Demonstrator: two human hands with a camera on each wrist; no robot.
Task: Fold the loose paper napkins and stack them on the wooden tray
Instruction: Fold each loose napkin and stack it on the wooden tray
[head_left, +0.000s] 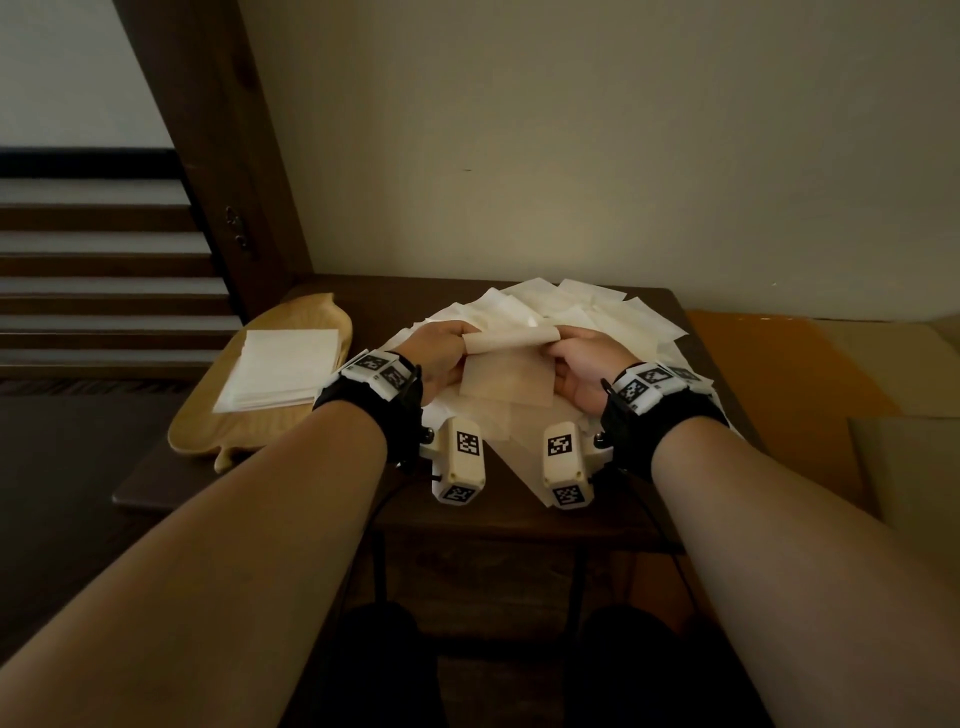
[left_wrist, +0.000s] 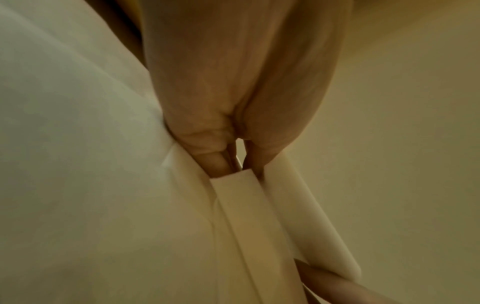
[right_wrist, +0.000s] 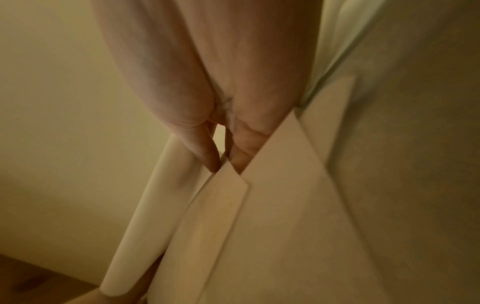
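Between my hands hangs one white paper napkin (head_left: 506, 371), its top edge curling over. My left hand (head_left: 441, 345) pinches its upper left corner and my right hand (head_left: 574, 353) pinches its upper right corner. The left wrist view shows thumb and finger (left_wrist: 207, 148) pinched on the napkin's (left_wrist: 246, 216) edge. In the right wrist view the fingers (right_wrist: 207, 152) pinch the napkin's (right_wrist: 221, 216) other corner. Behind the hands lies a heap of loose napkins (head_left: 587, 312). A stack of folded napkins (head_left: 283, 366) sits on the leaf-shaped wooden tray (head_left: 202, 431) at the left.
The small dark wooden table (head_left: 519, 512) stands against a pale wall. Its front edge is just beyond my wrists. Dark stairs (head_left: 104, 291) rise at the far left. Flat cardboard (head_left: 789, 364) lies on the floor to the right of the table.
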